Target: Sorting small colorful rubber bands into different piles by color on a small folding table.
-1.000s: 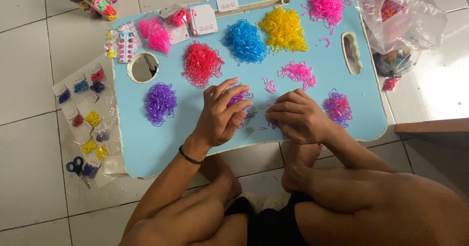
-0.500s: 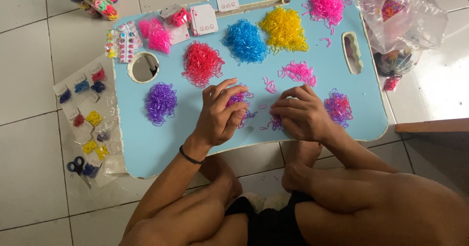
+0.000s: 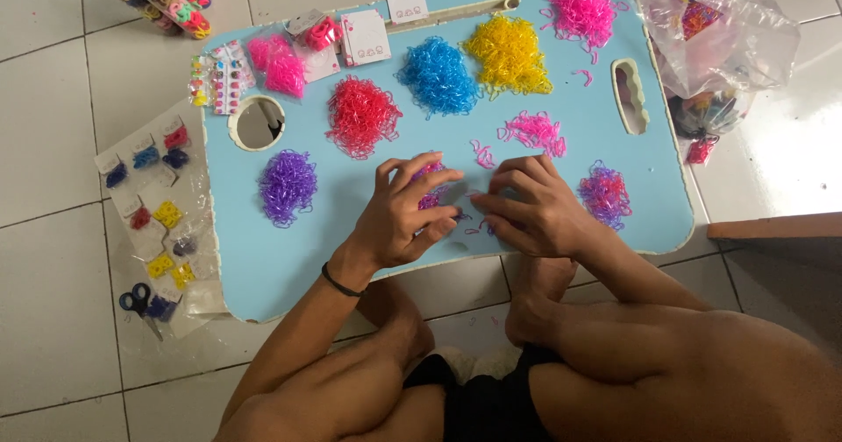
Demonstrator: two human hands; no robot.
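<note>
So my left hand (image 3: 405,214) and right hand (image 3: 535,207) are both half-curled, pinching tiny bands (image 3: 431,198) mid-tabletop (image 3: 351,240). Looks like sorting; guessing next needs careful fingertip picking.

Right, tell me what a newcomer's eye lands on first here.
The bright heaps of tiny elastic bands spread over the light blue board: the red heap, blue heap and yellow heap along the far half, a purple heap at the left. Next come the left hand and right hand, together at the board's near edge over a few purple and pink bands.
</note>
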